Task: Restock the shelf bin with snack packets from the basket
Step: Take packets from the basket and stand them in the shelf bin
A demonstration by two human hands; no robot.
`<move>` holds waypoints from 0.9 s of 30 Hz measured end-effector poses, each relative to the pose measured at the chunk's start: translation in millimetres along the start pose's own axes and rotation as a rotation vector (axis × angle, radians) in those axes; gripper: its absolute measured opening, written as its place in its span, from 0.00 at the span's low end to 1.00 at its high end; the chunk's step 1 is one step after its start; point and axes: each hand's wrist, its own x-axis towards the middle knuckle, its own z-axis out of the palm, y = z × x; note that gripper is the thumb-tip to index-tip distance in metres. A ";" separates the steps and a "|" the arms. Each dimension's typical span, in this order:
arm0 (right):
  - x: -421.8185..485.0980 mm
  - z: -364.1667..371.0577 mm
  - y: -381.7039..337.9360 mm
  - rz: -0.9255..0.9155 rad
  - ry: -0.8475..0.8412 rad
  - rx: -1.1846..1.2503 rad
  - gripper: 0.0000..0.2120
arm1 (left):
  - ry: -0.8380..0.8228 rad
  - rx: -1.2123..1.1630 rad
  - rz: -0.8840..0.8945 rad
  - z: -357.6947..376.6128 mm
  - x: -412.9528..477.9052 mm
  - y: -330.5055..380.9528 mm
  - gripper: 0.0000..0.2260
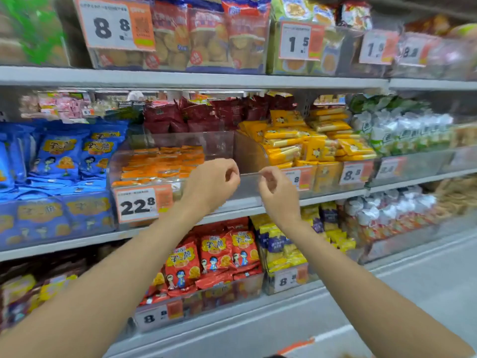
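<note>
Hands wait at the bin (219, 144) front, left hand (211, 182) curled on nothing, right hand (275, 184) maybe pinching its rim, I cannot tell; packets (165, 164) fill only its left part, so more must come from the unseen basket.

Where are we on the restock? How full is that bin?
Partly done: orange packets fill the left part of the clear bin, stacked below its back wall. In hand: no packet; the left hand and right hand both appear to pinch the bin's front rim. Left to do: the bin's right part looks bare, and the basket is out of view.
</note>
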 end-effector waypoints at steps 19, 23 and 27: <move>-320.8 -134.0 280.2 1.155 -0.520 -0.299 0.08 | -1.228 -0.392 -0.331 367.7 -185.3 101.7 0.10; -385.2 -109.5 330.8 1.292 -0.730 -0.379 0.28 | -1.271 -0.483 -0.481 397.5 -200.6 81.5 0.08; -429.5 -62.0 365.4 1.243 -0.961 -0.449 0.34 | -1.264 -0.485 -0.464 411.6 -197.0 69.5 0.08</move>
